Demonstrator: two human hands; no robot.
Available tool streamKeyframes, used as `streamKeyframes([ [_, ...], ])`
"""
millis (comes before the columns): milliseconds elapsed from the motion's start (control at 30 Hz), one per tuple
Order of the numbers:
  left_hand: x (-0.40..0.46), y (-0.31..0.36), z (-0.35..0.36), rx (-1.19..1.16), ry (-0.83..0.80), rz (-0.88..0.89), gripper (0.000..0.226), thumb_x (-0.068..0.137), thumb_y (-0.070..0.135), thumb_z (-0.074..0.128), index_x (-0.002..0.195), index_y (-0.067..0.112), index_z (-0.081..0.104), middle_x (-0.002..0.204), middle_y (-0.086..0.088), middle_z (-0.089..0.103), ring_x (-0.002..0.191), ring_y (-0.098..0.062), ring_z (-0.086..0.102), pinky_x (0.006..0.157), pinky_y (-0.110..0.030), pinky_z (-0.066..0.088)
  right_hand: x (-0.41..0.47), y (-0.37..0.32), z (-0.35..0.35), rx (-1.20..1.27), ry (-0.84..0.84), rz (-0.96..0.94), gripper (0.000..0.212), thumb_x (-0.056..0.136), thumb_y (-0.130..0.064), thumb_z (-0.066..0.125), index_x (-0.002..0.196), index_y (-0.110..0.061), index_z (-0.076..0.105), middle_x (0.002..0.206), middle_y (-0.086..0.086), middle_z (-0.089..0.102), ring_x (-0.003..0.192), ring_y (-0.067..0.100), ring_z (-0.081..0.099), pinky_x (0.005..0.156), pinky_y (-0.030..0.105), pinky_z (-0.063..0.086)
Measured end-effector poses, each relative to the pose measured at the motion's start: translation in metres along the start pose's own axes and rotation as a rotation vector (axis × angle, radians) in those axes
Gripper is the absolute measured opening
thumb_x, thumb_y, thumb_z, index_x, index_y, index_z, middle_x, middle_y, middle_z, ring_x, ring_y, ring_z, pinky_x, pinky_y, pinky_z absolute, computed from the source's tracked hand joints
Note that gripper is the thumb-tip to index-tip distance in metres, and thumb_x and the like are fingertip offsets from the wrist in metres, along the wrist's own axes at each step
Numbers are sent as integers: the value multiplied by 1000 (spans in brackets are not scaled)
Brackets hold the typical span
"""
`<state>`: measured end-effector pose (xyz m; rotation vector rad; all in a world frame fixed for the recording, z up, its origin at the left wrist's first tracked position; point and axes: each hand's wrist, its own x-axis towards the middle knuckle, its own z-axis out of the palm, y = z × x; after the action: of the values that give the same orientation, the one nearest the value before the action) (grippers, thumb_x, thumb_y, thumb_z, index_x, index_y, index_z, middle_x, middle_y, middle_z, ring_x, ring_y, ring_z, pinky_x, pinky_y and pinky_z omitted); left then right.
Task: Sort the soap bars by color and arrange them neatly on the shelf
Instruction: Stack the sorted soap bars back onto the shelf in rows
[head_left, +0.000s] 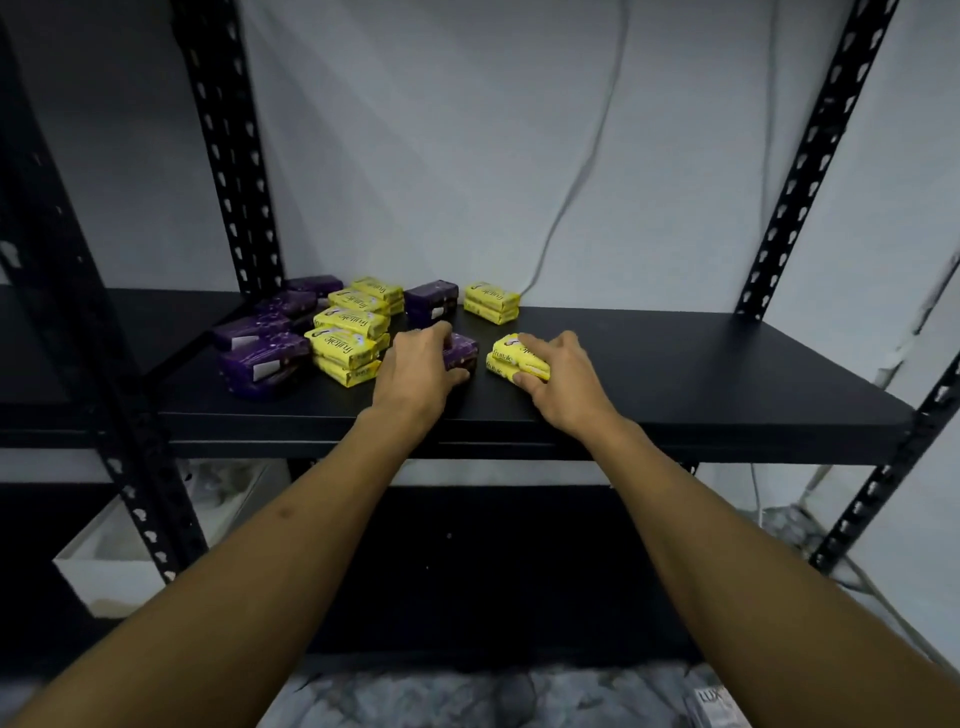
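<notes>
Black shelf (675, 358) is carrying purple and yellow soap stacks toward its left rear, while the left hand (421, 366) is gripping, half hiding, a purple stack (462, 351) and the right hand (561, 376) is gripping a yellow stack (511, 358) mid-shelf.

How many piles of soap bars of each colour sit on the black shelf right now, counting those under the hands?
Yellow-wrapped soap bar piles: 6, one gripped by the right hand
Purple-wrapped soap bar piles: 6, one gripped by the left hand
Total: 12 piles. Bars inside the piles are partly hidden, so single bars cannot be counted.
</notes>
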<state>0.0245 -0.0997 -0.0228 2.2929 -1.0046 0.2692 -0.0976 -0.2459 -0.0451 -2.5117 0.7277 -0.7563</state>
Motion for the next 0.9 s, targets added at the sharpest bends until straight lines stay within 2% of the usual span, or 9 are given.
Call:
streamKeyframes([
  [200, 36, -9, 27, 137, 84, -8, 47, 93, 32, 69, 135, 16, 56, 123, -10, 60, 123, -30, 43, 81, -41, 45, 55, 12, 19, -56, -44, -55, 57, 99, -29, 59, 151, -25, 39, 131, 11, 41, 124, 31, 41, 109, 41, 36],
  [400, 72, -17, 42, 172, 105, -39, 35, 95, 29, 66, 126, 15, 60, 119, -13, 61, 126, -34, 42, 74, -36, 35, 95, 24, 34, -58, -75, -105, 54, 100, -30, 56, 151, -28, 38, 133, 13, 41, 125, 33, 38, 110, 42, 33],
  [533, 79, -20, 48, 179, 122, -48, 35, 95, 28, 66, 127, 14, 59, 120, -13, 61, 127, -34, 41, 77, -38, 39, 109, 29, 40, -68, -85, -126, 54, 100, -32, 55, 151, -30, 37, 137, 14, 39, 129, 34, 37, 111, 43, 33],
  [667, 78, -20, 47, 179, 121, -50, 36, 95, 29, 66, 126, 14, 59, 120, -12, 61, 126, -34, 41, 74, -37, 37, 111, 29, 42, -72, -86, -120, 55, 100, -35, 55, 152, -33, 35, 135, 12, 38, 129, 32, 37, 110, 44, 35],
  [733, 76, -19, 46, 196, 131, -41, 43, 93, 33, 67, 130, 14, 56, 126, -13, 59, 126, -34, 42, 79, -38, 42, 107, 27, 39, -41, -90, -91, 62, 97, -38, 59, 153, -37, 31, 132, 10, 36, 128, 30, 38, 110, 46, 37],
  [767, 75, -19, 45, 210, 144, -35, 49, 93, 36, 67, 134, 14, 52, 132, -14, 57, 128, -35, 41, 87, -40, 45, 104, 25, 37, -27, -88, -71, 70, 94, -40, 62, 154, -38, 27, 131, 9, 35, 128, 29, 38, 110, 47, 37],
  [833, 72, -18, 43, 235, 182, -4, 59, 91, 39, 67, 140, 13, 45, 143, -16, 49, 133, -36, 38, 102, -42, 42, 96, 21, 32, -27, -56, -22, 86, 87, -47, 68, 156, -37, 17, 133, 9, 33, 129, 30, 37, 110, 49, 36],
  [900, 67, -15, 40, 248, 230, 64, 60, 89, 39, 67, 140, 13, 46, 149, -16, 43, 135, -34, 36, 108, -42, 36, 85, 19, 26, -56, -11, 48, 98, 83, -52, 71, 156, -32, 10, 142, 11, 30, 134, 34, 34, 110, 51, 33],
])
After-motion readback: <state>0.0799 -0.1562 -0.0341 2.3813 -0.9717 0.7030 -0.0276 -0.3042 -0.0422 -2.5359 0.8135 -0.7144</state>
